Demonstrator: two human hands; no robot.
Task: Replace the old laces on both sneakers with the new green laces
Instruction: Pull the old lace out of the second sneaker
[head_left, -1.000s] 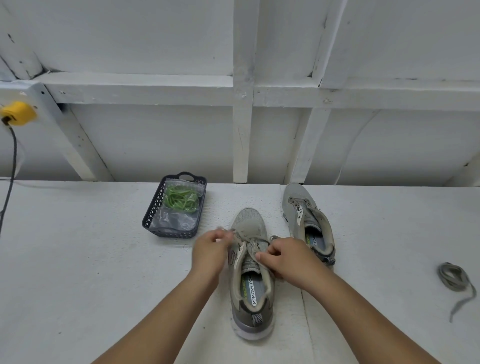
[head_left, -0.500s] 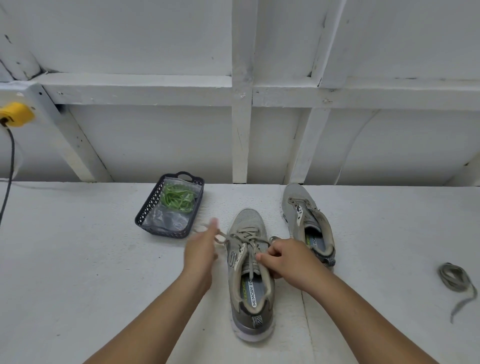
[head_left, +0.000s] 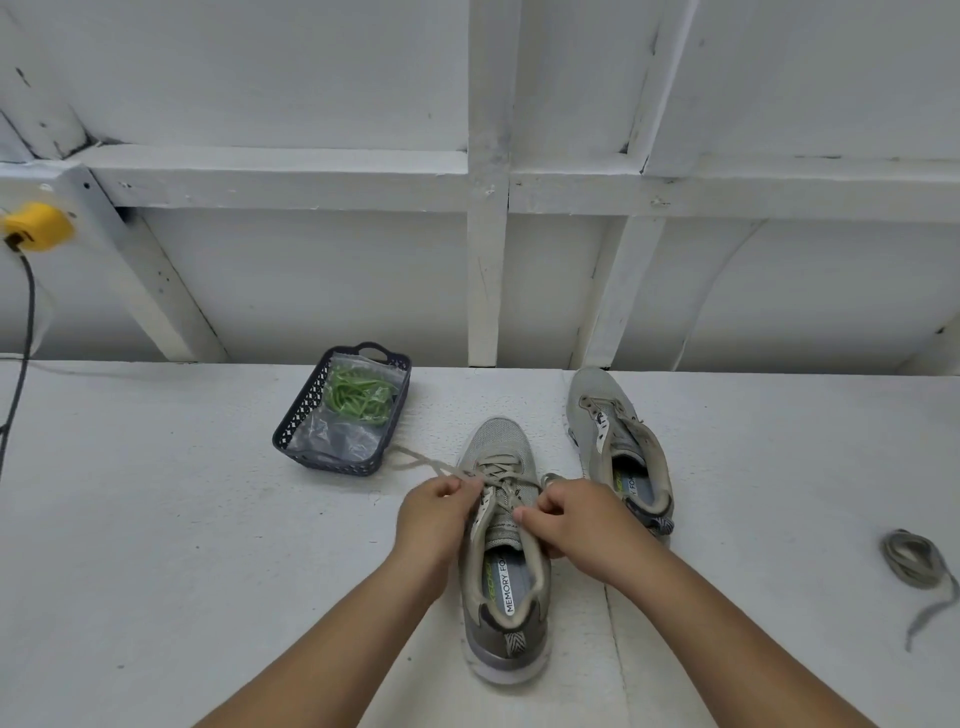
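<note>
Left hand pinched shut on the old lace, at the left side of the eyelets. Loose end of that lace trailing up and left across the table, toward the near corner of the dark basket. Right hand curled closed at the right side of the eyelets, thumb and forefinger nipping the lace there. Both working the near sneaker, toe pointing away, heel toward the body, still partly laced. Second sneaker just beside on the right, angled, no lace showing. Green laces bagged in clear plastic inside the basket. Removed grey lace coiled far right, well apart.
</note>
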